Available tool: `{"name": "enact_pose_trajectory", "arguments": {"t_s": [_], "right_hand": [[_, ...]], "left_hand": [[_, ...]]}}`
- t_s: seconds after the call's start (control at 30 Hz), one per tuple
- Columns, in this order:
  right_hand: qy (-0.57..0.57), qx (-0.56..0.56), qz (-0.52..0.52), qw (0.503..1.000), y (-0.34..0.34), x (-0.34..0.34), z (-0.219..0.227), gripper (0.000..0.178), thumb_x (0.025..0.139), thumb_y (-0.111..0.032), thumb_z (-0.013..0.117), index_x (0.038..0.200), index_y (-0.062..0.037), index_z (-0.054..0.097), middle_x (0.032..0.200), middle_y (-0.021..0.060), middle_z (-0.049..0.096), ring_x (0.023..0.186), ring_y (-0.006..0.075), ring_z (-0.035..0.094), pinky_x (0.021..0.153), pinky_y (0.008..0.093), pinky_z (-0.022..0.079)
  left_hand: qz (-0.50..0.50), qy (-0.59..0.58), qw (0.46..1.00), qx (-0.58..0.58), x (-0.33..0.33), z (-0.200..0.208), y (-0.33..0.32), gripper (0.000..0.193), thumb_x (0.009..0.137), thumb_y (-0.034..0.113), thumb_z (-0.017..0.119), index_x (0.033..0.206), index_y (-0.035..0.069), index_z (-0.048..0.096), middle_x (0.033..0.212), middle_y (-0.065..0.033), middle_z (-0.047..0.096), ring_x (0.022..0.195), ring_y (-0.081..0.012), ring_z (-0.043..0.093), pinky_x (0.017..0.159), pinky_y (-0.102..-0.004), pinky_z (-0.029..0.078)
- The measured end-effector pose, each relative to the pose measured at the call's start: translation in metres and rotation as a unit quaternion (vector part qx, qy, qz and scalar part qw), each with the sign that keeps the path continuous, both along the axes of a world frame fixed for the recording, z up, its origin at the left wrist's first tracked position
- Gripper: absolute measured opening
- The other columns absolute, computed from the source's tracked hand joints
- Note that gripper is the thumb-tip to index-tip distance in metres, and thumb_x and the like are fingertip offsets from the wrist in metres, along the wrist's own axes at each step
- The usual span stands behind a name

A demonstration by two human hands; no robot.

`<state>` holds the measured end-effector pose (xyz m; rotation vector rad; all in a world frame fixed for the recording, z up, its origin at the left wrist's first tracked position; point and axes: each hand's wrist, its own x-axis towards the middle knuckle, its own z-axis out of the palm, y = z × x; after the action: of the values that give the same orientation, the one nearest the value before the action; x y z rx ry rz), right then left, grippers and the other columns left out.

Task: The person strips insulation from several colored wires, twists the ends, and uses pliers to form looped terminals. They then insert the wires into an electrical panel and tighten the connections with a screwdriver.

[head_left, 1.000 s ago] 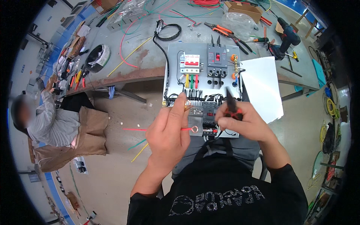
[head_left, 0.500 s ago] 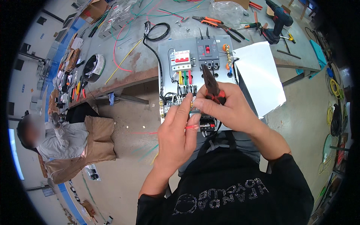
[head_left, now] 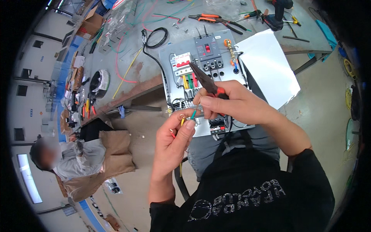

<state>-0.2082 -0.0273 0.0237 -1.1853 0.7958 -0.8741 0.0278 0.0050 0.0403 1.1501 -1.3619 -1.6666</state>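
My left hand [head_left: 172, 144] pinches short wires [head_left: 182, 119], a yellow one with a looped bare end and a red one sticking out at its left side. My right hand [head_left: 234, 103] grips red-handled needle-nose pliers [head_left: 204, 80], jaws pointing up and left, and its fingertips also pinch a thin green wire [head_left: 194, 112] right next to the left thumb. Both hands hover over a grey electrical panel [head_left: 177, 75] resting on my lap, fitted with breakers [head_left: 207, 49], coloured wires and a contactor.
A workbench [head_left: 127, 62] lies beyond the panel with cable coils, orange-handled pliers [head_left: 208, 18], a drill [head_left: 276, 15] and loose wires. A white sheet [head_left: 268, 65] leans at the panel's right. Another person [head_left: 77, 158] sits at lower left near tools.
Both hands have lifted off the panel and come toward me. The pliers moved up from the panel's lower part, and the hands now meet around the small wires.
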Motion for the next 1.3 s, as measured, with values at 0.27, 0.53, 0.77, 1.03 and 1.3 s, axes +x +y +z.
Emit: {"name": "enact_pose_trajectory", "arguments": {"t_s": [0.27,0.53,0.77,1.03,1.3], "right_hand": [[0.34,-0.335,-0.101,0.873,0.009,0.003,0.005,0.038,0.098,-0.035,0.07,0.117,-0.0012,0.069,0.091,0.0131,0.066,0.089,0.0312,0.061,0.077,0.0415,0.05],[0.38,-0.385,-0.1,0.835,0.009,0.013,0.008,0.032,0.094,-0.029,0.074,0.108,-0.0022,0.067,0.093,0.0115,0.067,0.091,0.0317,0.063,0.078,0.0429,0.052],[0.405,-0.385,-0.113,0.821,0.012,0.011,0.01,0.027,0.093,-0.027,0.075,0.101,-0.003,0.066,0.089,0.0113,0.067,0.09,0.0319,0.062,0.082,0.043,0.051],[0.402,-0.4,-0.1,0.817,0.014,0.013,0.005,0.027,0.094,-0.026,0.074,0.099,-0.0011,0.064,0.086,0.0123,0.066,0.088,0.0334,0.064,0.078,0.0438,0.053],[0.377,-0.309,-0.039,0.872,0.022,0.011,0.006,0.029,0.097,-0.025,0.072,0.099,0.0006,0.06,0.084,0.0165,0.064,0.077,0.0359,0.068,0.068,0.046,0.054]], "left_hand": [[0.08,0.006,0.996,-0.03,0.009,0.024,-0.002,0.03,0.11,0.019,0.055,0.135,0.003,0.06,0.066,0.0013,0.049,0.049,-0.0031,0.032,0.044,-0.021,0.022],[0.087,0.002,0.991,-0.101,0.006,0.021,0.004,0.031,0.11,0.018,0.056,0.137,0.002,0.057,0.067,0.0026,0.047,0.052,-0.0015,0.032,0.046,-0.0201,0.021],[0.094,-0.038,0.987,-0.125,0.002,0.022,0.007,0.03,0.11,0.017,0.055,0.136,0.002,0.056,0.068,0.0046,0.046,0.054,-0.001,0.033,0.047,-0.0201,0.021],[0.1,-0.062,0.98,-0.161,0.001,0.012,0.009,0.03,0.11,0.016,0.055,0.136,0.001,0.056,0.068,0.006,0.044,0.057,-0.0012,0.034,0.049,-0.0203,0.022],[0.077,-0.094,0.98,-0.16,0.007,0.012,0.01,0.024,0.109,0.012,0.058,0.129,0.0,0.064,0.084,0.0037,0.056,0.073,-0.0034,0.046,0.064,-0.0205,0.038]]}}
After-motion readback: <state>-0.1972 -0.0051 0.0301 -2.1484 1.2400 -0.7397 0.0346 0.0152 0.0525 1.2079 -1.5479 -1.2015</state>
